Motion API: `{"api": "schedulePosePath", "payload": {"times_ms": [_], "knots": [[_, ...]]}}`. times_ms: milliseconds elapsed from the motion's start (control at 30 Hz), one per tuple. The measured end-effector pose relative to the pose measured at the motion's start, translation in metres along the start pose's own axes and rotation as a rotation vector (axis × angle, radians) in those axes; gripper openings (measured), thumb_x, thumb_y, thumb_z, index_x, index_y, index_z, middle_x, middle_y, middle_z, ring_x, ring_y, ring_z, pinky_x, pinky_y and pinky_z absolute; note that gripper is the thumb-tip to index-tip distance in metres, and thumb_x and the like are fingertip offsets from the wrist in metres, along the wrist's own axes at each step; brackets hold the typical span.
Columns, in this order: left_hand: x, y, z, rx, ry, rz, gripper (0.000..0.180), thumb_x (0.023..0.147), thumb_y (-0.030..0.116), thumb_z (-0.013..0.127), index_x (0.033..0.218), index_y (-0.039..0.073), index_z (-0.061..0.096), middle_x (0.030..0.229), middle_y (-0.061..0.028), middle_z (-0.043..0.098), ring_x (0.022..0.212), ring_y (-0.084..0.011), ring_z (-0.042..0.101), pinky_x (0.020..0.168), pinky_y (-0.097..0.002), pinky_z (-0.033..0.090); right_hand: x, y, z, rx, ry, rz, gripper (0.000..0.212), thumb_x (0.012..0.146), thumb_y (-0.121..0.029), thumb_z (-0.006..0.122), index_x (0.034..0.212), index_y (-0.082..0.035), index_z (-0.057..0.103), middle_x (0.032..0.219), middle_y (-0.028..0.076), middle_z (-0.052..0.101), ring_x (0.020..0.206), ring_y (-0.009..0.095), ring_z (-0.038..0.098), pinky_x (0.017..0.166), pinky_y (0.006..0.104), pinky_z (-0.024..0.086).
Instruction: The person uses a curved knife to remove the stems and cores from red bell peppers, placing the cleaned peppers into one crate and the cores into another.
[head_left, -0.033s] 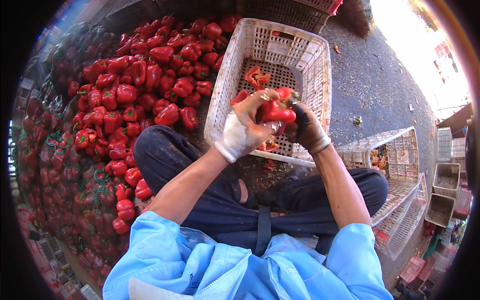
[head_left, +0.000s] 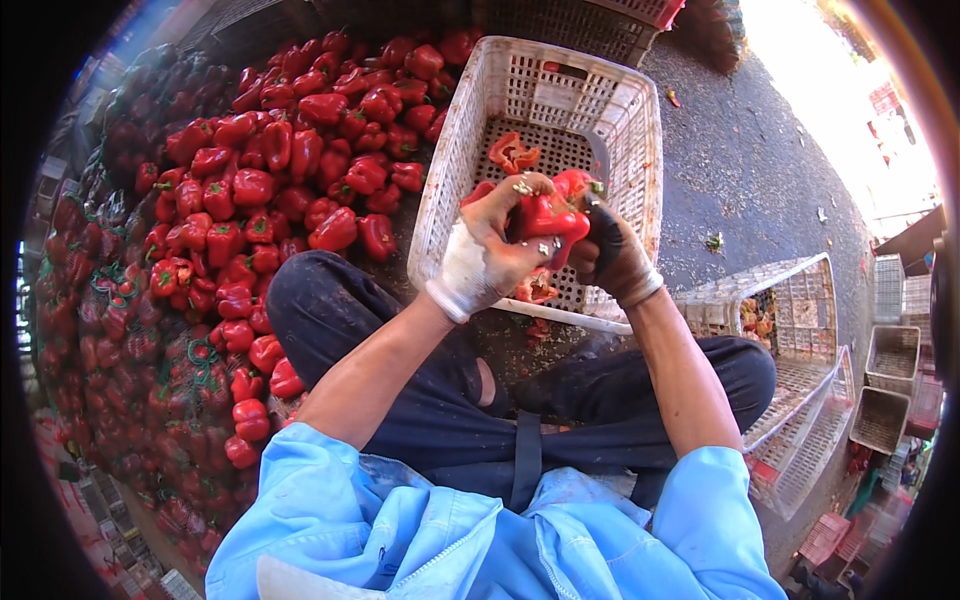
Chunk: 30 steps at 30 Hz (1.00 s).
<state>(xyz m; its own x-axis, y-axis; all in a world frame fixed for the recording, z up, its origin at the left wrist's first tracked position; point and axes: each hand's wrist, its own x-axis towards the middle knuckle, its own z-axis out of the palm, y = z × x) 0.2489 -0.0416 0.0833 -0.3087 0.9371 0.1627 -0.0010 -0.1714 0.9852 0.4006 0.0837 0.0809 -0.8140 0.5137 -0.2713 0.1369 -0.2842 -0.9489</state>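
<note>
Over the white crate (head_left: pixel 636 180) in front of me, my gloved left hand (head_left: pixel 482 245) is closed around a red bell pepper (head_left: pixel 552 218). Bits of pale seed stick to its fingers. My gloved right hand (head_left: pixel 622 258) is closed beside the pepper's stem end, on a knife (head_left: pixel 600 158) with a grey curved blade that points away from me. Its dark handle is mostly hidden by the fingers. Cut pepper pieces (head_left: pixel 513 152) lie on the crate's perforated bottom, one more (head_left: pixel 537 288) near its close edge.
A large heap of whole red peppers (head_left: pixel 255 187) spreads to my left, with filled net bags (head_left: pixel 130 390) beyond. To my right, a tipped white crate (head_left: pixel 800 300) holds pepper scraps. Scattered seeds and bits cover the grey ground (head_left: pixel 740 160). My bent legs (head_left: pixel 345 310) frame the crate's near side.
The pepper has turned slightly between my hands, and its stem end shows more clearly. My left fingers have shifted a little. The crate and the heap are unchanged.
</note>
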Motion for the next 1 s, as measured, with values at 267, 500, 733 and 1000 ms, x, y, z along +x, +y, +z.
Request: {"api": "schedulePosePath", "payload": {"times_ms": [267, 500, 733, 1000], "knots": [[0.003, -0.008, 0.0, 0.15, 0.068, 0.065, 0.046, 0.079, -0.006, 0.069, 0.124, 0.002, 0.059, 0.108, -0.0048, 0.064, 0.103, -0.0111, 0.059, 0.098, -0.0268, 0.048, -0.003, -0.002, -0.012, -0.54, -0.038, -0.393, 0.016, 0.095, -0.023, 0.066, 0.106, -0.011, 0.065, 0.074, 0.001, 0.056, 0.054, 0.011, 0.053, 0.046, 0.0288, 0.041], [0.006, -0.019, -0.001, 0.28, 0.08, 0.101, 0.046, 0.076, -0.006, 0.072, 0.121, 0.0, 0.062, 0.102, -0.0037, 0.065, 0.098, -0.0115, 0.06, 0.091, -0.0274, 0.051, -0.002, -0.007, -0.026, -0.546, -0.037, -0.608, 0.025, 0.087, -0.008, 0.07, 0.111, -0.008, 0.069, 0.09, 0.006, 0.065, 0.058, 0.01, 0.057, 0.051, 0.026, 0.047], [0.004, -0.011, 0.0, 0.587, 0.057, 0.186, 0.051, 0.073, 0.004, 0.077, 0.122, 0.006, 0.065, 0.11, -0.0172, 0.068, 0.101, -0.0314, 0.068, 0.089, -0.0387, 0.055, -0.012, -0.029, -0.022, -0.091, 0.071, 0.0, 0.031, 0.094, -0.021, 0.063, 0.115, -0.001, 0.071, 0.077, 0.0, 0.064, 0.054, 0.005, 0.05, 0.049, 0.022, 0.038], [0.007, -0.028, -0.01, 0.464, 0.068, -0.011, 0.046, 0.078, 0.013, 0.075, 0.122, 0.007, 0.064, 0.109, -0.0217, 0.07, 0.098, -0.035, 0.071, 0.087, -0.0414, 0.056, -0.024, -0.05, -0.022, -0.155, 0.125, -0.074, 0.031, 0.096, -0.02, 0.055, 0.112, 0.0, 0.071, 0.094, 0.005, 0.071, 0.053, 0.002, 0.049, 0.047, 0.0193, 0.037]]}}
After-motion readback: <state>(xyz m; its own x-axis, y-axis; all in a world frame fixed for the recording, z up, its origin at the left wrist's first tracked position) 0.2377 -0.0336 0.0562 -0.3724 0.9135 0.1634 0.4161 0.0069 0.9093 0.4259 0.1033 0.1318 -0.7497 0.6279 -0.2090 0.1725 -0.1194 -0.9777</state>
